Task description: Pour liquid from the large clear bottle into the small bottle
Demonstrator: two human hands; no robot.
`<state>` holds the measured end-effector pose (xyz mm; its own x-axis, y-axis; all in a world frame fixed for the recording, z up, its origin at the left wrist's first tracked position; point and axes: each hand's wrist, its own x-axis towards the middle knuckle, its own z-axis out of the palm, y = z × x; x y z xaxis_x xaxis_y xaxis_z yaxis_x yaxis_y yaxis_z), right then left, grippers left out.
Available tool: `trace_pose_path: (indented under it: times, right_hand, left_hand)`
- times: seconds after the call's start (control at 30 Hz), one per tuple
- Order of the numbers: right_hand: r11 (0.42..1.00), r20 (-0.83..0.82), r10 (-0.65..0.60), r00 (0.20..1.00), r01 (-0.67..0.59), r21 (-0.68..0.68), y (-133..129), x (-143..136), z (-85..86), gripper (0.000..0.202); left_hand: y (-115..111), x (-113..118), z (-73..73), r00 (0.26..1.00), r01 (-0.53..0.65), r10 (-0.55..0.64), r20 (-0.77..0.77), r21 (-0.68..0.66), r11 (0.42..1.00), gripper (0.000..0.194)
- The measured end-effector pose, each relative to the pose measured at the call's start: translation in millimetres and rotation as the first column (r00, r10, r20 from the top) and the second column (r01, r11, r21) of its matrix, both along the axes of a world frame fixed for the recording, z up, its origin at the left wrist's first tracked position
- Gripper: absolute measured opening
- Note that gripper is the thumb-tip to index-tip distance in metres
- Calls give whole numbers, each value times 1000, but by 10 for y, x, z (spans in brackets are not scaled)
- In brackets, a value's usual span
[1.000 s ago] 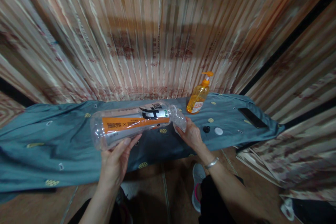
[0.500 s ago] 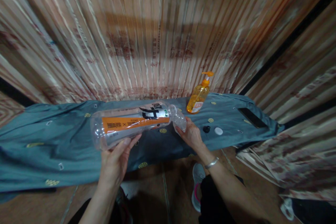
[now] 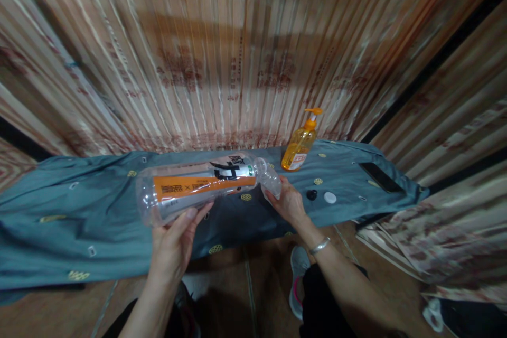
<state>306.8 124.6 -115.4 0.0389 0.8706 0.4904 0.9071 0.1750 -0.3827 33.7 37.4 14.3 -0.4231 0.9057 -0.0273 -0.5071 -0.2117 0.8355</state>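
A large clear plastic bottle (image 3: pixel 202 185) with an orange and silver label lies sideways in my left hand (image 3: pixel 174 243), which grips it from below near its base. Its neck points right, uncapped. At the mouth is a clear, crumpled-looking plastic piece (image 3: pixel 271 181), perhaps a cut bottle top; I cannot tell exactly how the two join. My right hand (image 3: pixel 291 202) pinches this piece on its right side. Just right of that hand, a small black cap (image 3: pixel 311 195) and a white round cap (image 3: pixel 330 198) rest on the cloth.
An orange pump bottle (image 3: pixel 299 148) stands at the back of the blue-green cloth (image 3: pixel 114 243) covering a narrow table. A black phone (image 3: pixel 381 177) lies at the right end. Pleated patterned curtains (image 3: pixel 237 63) hang behind, with dark poles at both sides.
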Motion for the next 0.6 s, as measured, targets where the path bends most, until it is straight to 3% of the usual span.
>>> trace_pose_path:
  times: [0.6]
  right_hand:
    - [1000, -14, -8, 1000, 8, -11, -1, -2, -12, 49]
  left_hand:
    - [4, -6, -11, 1000, -6, 6, -3, 3, 1000, 67]
